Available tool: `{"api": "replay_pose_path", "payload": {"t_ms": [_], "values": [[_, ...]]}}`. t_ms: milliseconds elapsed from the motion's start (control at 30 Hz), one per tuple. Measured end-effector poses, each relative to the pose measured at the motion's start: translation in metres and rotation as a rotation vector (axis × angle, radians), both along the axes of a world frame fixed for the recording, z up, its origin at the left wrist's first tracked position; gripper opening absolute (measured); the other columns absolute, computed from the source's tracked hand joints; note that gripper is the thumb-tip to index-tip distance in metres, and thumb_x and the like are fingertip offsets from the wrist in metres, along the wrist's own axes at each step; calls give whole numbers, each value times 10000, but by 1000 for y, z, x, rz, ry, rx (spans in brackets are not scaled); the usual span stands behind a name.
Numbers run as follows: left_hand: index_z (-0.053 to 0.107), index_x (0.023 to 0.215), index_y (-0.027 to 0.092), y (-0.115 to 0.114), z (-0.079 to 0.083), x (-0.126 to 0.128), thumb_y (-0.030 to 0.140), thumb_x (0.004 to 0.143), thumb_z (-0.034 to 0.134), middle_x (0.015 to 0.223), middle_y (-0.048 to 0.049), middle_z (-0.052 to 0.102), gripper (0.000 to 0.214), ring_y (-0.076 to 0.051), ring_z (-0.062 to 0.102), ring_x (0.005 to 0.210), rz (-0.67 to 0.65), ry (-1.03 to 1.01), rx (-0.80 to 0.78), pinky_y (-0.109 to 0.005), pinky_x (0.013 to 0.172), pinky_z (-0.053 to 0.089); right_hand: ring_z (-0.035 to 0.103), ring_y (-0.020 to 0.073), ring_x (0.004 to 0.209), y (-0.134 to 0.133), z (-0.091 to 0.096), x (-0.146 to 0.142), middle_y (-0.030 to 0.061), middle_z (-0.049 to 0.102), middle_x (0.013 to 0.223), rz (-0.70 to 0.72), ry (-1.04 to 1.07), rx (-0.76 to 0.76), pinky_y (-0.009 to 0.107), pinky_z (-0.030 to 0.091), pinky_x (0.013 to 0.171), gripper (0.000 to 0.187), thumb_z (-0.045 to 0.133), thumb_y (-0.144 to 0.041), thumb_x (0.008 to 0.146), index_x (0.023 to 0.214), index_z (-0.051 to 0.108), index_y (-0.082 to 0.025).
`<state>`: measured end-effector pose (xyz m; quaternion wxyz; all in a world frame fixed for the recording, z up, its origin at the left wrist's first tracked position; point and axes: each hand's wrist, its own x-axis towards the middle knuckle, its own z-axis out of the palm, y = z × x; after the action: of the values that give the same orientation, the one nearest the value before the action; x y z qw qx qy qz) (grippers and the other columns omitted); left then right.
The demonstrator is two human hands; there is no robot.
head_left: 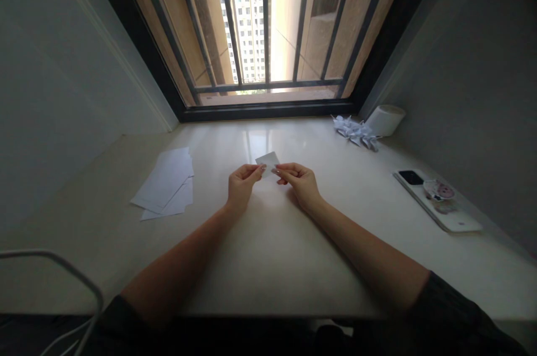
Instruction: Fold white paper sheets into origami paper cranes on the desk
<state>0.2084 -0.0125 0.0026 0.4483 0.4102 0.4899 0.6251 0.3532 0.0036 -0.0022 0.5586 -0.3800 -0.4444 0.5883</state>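
A small piece of white paper (268, 159) is held up between my two hands, over the middle of the pale sill. My left hand (243, 181) pinches its left lower edge between thumb and fingers. On the other side, my right hand (301, 180) grips the right lower edge in the same kind of pinch. The paper looks folded, but its exact layers are too small to make out. To the left of my hands lies a loose stack of white paper sheets (165, 183). Several folded white paper pieces (356, 132) are heaped at the back right.
Beside the folded pieces, a white cup-like cylinder (386, 120) sits against the right wall. A white phone (438, 202) with a cartoon grip lies at the right. A pale cable (54, 258) loops over the front left edge. A barred window (268, 104) closes off the back.
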Motion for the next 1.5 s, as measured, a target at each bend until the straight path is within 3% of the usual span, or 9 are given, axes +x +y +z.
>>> {"api": "replay_pose_path", "payload": {"t_ms": [767,1067,1267,1500], "values": [[673,708,157,-3,4,2,357,627,747,650,6,635,228,-84,533,602,50,60,27,-233,627,450,587,119,474,-3,4,-2,16,699,639,-21,-49,40,268,490,510,284,770,-388,584,756,681,-179],[651,704,156,-2,1,0,381,643,733,640,5,631,247,-92,552,601,16,122,52,-228,603,445,559,109,445,-2,4,-1,-39,625,508,-47,-55,46,248,450,491,279,766,-391,584,716,615,-197],[544,1024,194,-2,2,-2,360,624,754,653,11,672,481,-116,599,604,-7,81,11,-256,642,482,550,105,441,-1,2,0,-46,620,509,-39,-46,44,244,443,489,276,764,-383,587,713,600,-201],[519,1024,184,1,0,-3,370,636,745,673,-5,684,486,-124,614,621,-49,67,-8,-270,679,490,544,99,431,0,1,0,-47,633,521,-59,-28,30,241,450,484,296,770,-373,577,742,595,-201]]}}
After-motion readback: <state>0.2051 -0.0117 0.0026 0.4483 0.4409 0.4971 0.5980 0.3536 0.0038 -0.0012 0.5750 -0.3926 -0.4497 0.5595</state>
